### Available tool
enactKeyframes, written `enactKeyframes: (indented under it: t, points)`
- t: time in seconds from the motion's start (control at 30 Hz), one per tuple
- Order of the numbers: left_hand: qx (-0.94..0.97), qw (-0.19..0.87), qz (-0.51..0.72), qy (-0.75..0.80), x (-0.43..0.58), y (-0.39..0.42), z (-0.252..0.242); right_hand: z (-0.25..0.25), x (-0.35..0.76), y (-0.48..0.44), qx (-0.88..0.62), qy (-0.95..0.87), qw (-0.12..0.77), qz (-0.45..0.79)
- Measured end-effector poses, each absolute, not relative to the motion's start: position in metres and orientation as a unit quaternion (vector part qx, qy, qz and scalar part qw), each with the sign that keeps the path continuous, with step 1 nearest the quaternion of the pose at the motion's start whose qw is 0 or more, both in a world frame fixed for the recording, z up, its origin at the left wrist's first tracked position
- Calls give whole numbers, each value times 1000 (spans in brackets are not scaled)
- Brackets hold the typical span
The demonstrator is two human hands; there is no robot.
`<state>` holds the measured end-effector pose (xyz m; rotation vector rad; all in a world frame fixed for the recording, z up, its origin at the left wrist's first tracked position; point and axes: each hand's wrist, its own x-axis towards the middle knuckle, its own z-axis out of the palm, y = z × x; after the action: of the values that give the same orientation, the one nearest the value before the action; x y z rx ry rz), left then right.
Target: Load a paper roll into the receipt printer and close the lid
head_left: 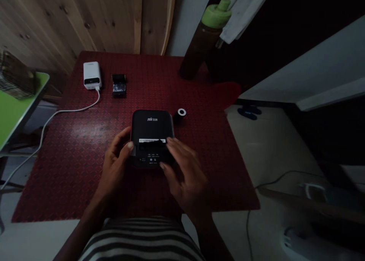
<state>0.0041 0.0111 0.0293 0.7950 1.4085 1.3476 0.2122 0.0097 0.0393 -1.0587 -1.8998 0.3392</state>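
A black portable printer (152, 128) with rounded corners and pale lettering lies flat on the table in front of me. A white warning strip and a dark slot cross its top, with small buttons near its front edge. My left hand (115, 160) is closed on the printer's left edge, thumb on top and fingers along the side. At the right edge, my right hand (185, 169) rests its fingertips beside the strip, with the thumb at the front corner. Just right of the printer stands a small black roll (180, 116) with a white ring-shaped end.
On the red patterned table (154, 86) sit a white power bank (92, 74) with a white cable (76, 109), and a small black roll with a shiny wrapper (119, 85). A tall green-capped bottle (199, 40) stands at the back right. A green table (17, 109) adjoins at left.
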Motion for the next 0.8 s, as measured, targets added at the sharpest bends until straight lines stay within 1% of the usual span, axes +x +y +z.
enactKeyframes:
  t: [0.1,0.2,0.33,0.8]
  points:
    - [334,494,547,588,3,2,31,23,217,-9,-495,-707,481,154]
    - [344,492,544,586,0,2,33,1,217,-24,-545,-682,457,170]
    - [347,490,543,588,1,7,37,-17,212,-31,-562,-684,426,187]
    - [344,464,554,599,12,4,36,-18,211,-22,-564,-677,438,176]
